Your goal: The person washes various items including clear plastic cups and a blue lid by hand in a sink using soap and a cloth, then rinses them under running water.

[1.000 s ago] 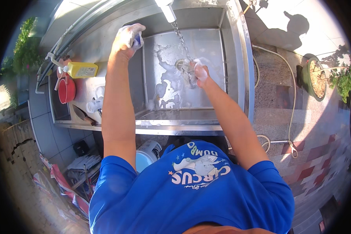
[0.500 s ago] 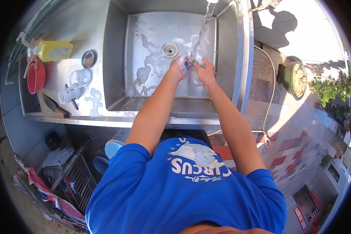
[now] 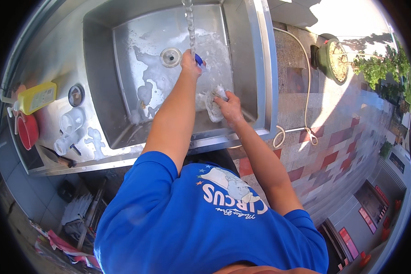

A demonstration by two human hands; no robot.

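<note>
Hands: two. The left hand [image 3: 190, 58] is raised under the water stream [image 3: 188, 23]; the right hand [image 3: 230, 106] is lower, at 4 o'clock from the left one.
Left grip: the fingers are closed around a small blue object [image 3: 199, 59]. Only its blue end shows at 3 o'clock of the fist, so I cannot tell what kind of thing it is.
Right grip: the fingers are clamped on a soapy sponge [image 3: 213, 104], which sticks out at 9 o'clock of the hand, full of white foam.
Position of the things: both are over the steel sink [image 3: 242, 55]; the blue object is just below the stream, and the sponge is near the front wall of the basin, apart from the blue object.
Sink parts: one round drain [image 3: 171, 56] at 9 o'clock of the left hand; foam patches lie on the bottom.
Counter, at 9 o'clock of the sink: one yellow bottle [image 3: 36, 97], one red bowl [image 3: 28, 131], two clear plastic cups [image 3: 71, 122], one knife [image 3: 55, 156].
Floor, at 3 o'clock: one pale hose [image 3: 308, 86], one green pot [image 3: 332, 59].
Change from half a second ago: then both hands were together under the stream; now they are separated, and the right hand is down with the sponge.
</note>
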